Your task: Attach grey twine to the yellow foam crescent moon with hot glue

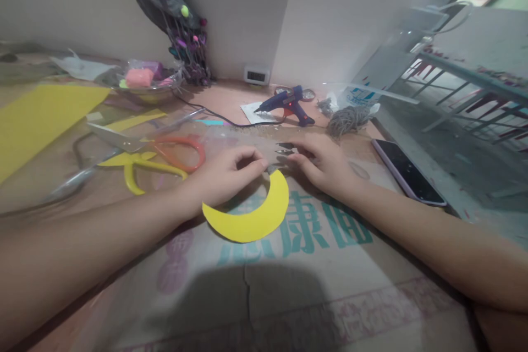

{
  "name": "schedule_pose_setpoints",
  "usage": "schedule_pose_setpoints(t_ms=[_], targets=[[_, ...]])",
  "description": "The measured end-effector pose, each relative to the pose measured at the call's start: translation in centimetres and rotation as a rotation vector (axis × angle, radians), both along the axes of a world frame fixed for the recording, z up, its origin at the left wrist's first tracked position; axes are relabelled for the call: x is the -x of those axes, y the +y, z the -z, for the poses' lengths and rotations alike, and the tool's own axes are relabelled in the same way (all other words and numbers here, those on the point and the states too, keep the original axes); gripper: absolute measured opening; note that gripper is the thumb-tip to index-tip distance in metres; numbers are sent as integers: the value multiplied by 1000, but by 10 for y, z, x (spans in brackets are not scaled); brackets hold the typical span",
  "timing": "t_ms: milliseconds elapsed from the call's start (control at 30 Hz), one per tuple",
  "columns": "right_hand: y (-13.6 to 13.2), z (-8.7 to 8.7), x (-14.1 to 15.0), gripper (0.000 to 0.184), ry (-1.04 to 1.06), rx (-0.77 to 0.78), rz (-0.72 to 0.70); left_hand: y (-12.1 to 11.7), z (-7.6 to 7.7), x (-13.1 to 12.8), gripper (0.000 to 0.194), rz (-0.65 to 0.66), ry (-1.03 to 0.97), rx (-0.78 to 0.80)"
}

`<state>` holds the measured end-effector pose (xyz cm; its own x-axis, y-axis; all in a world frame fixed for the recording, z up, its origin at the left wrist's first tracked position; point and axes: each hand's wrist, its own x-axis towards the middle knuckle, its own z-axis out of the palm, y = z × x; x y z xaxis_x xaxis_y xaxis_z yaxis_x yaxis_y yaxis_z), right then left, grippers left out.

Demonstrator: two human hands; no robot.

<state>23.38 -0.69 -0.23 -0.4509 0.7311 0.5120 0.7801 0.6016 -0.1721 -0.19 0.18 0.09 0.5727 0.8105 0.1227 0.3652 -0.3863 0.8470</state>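
A yellow paper crescent moon (247, 226) is in the middle, points upward, just below my left hand (237, 170). The thumb and forefinger of that hand are pinched together by its upper right tip, where a small dark grey bit shows. Whether they grip the paper itself or that bit, I cannot tell. My right hand (319, 165) is closed around small thread snips (284, 148), whose two short pointed blades stick out apart toward my left hand. The rest of the snips is hidden in the fingers.
Orange-and-yellow-handled scissors (181, 157) lie left of my left hand, near yellow sheets (49, 121). Behind are a blue glue gun (284, 103) with a lit red light, its cord, and grey yarn (348, 120). A phone (408, 170) lies right, by the table edge. A printed sack (297, 291) covers the table.
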Motion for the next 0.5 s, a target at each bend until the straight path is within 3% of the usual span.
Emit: schedule_pose_setpoints(t_ms=[167, 333, 500], targets=[[-1, -2, 3, 32, -106, 31, 1, 0, -3, 1, 22, 28, -154, -172], [-4, -4, 5, 32, -119, 64, -8, -2, -2, 2, 20, 150, -125, -181], [-3, -3, 4, 32, -101, 77, -10, -2, -2, 0, 21, 107, -109, -197]])
